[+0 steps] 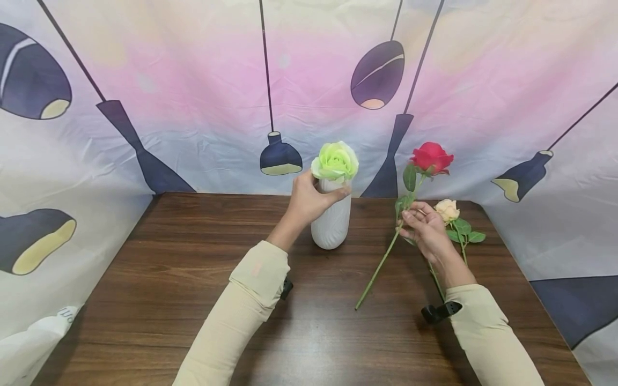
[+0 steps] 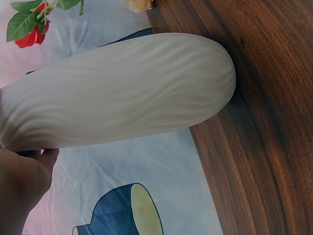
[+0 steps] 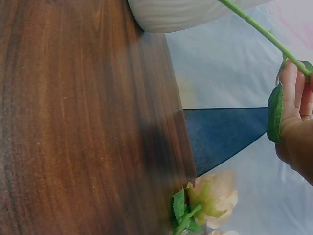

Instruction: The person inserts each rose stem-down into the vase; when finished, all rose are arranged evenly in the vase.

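A white vase [image 1: 331, 225] with wavy ridges stands upright on the table, and a green rose [image 1: 335, 161] blooms out of its mouth. My left hand [image 1: 311, 201] grips the vase near the top, thumb across the front. In the left wrist view the ridged vase [image 2: 127, 90] fills the middle. To the right of it, my right hand [image 1: 425, 233] pinches the stem of a red rose [image 1: 431, 158]. That rose is held tilted, its bloom up and its bare stem end pointing down toward the left. The right wrist view shows the green stem [image 3: 266, 34] between the fingers.
A pale peach rose [image 1: 447, 210] with green leaves lies on the table [image 1: 193, 279] at the right, partly behind my right hand and forearm. A printed cloth [image 1: 203, 80] hangs along the back and sides. A white bag [image 1: 41, 343] is at the lower left.
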Tool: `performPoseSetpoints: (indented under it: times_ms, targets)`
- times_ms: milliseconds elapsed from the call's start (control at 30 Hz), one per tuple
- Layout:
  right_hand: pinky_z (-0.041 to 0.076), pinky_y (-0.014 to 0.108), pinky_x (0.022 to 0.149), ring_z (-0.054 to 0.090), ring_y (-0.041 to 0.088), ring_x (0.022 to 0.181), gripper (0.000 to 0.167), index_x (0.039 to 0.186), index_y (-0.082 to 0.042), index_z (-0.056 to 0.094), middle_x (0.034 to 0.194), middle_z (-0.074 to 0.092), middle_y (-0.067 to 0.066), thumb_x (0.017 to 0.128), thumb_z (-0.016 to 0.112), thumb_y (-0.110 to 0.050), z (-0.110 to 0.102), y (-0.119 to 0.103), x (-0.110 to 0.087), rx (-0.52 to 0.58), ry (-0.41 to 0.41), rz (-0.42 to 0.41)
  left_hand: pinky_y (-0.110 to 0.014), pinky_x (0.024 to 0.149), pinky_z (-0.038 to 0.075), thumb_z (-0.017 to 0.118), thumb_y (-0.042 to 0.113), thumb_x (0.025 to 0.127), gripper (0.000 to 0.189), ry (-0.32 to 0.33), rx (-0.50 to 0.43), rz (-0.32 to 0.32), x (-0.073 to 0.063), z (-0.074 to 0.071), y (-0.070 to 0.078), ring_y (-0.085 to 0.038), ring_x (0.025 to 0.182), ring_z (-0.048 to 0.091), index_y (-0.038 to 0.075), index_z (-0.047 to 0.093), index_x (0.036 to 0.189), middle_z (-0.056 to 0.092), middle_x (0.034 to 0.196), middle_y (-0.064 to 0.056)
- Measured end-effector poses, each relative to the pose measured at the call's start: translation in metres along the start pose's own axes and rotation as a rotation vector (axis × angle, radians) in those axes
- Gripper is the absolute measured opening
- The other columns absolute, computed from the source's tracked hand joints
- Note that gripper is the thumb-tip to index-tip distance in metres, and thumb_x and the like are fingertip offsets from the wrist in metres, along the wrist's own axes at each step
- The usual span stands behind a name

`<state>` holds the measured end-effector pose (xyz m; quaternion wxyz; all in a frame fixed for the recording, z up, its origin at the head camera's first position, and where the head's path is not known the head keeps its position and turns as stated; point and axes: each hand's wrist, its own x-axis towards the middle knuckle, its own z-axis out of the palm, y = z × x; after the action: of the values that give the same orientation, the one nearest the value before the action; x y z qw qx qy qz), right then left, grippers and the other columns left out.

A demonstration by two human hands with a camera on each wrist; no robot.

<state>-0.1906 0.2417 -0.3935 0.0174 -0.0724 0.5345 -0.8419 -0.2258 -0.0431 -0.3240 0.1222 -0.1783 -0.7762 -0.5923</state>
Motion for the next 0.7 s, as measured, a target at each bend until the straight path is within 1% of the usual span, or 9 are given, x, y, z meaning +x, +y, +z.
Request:
performPoseSetpoints:
  times_ms: [167,300,400,600,700]
  targets:
    - [0.063,0.022,0.065,0.073,0.011,0.071,0.017,0.098,-0.014,0.061,0.083,0.072,-0.002,0.097,0.063,0.002,0.002,-0.003,0.001,0.024,0.001,-0.018,-0.041,0.099,0.058,0.087,0.018,0.078,0.053,0.002,0.008,0.002,0.001,0.0,-0.001,-0.025,0.115,0.069,0.007,0.064,0.125,0.072,0.121,-0.011]
    - [0.063,0.023,0.064,0.074,0.011,0.072,0.019,0.097,-0.015,0.061,0.083,0.073,-0.002,0.097,0.06,0.004,0.003,-0.005,0.002,0.032,-0.007,-0.036,-0.04,0.1,0.058,0.087,0.018,0.078,0.053,0.002,0.007,-0.001,0.001,0.0,-0.001,-0.025,0.115,0.069,0.007,0.064,0.125,0.072,0.121,-0.012]
    - [0.063,0.023,0.064,0.074,0.011,0.071,0.019,0.097,-0.015,0.061,0.082,0.073,-0.003,0.097,0.061,0.003,0.004,-0.007,0.002,0.025,0.006,-0.04,-0.04,0.1,0.058,0.087,0.018,0.078,0.053,0.003,0.005,-0.007,0.0,0.0,-0.001,-0.025,0.115,0.069,0.007,0.064,0.125,0.072,0.121,-0.012]
    - [0.062,0.023,0.063,0.073,0.01,0.07,0.017,0.096,-0.015,0.06,0.08,0.071,-0.003,0.094,0.068,0.0,0.008,-0.012,0.005,0.0,0.046,-0.056,-0.041,0.101,0.057,0.087,0.017,0.078,0.053,0.004,-0.003,-0.008,0.001,0.001,-0.001,-0.025,0.116,0.069,0.007,0.064,0.125,0.072,0.121,-0.012]
    - [0.062,0.022,0.062,0.073,0.009,0.069,0.018,0.094,-0.015,0.06,0.079,0.071,-0.003,0.094,0.066,0.002,0.01,-0.014,0.007,0.002,0.063,-0.076,-0.04,0.101,0.058,0.087,0.017,0.078,0.053,0.004,-0.004,-0.005,0.001,0.001,-0.001,-0.025,0.115,0.069,0.007,0.064,0.125,0.072,0.121,-0.012]
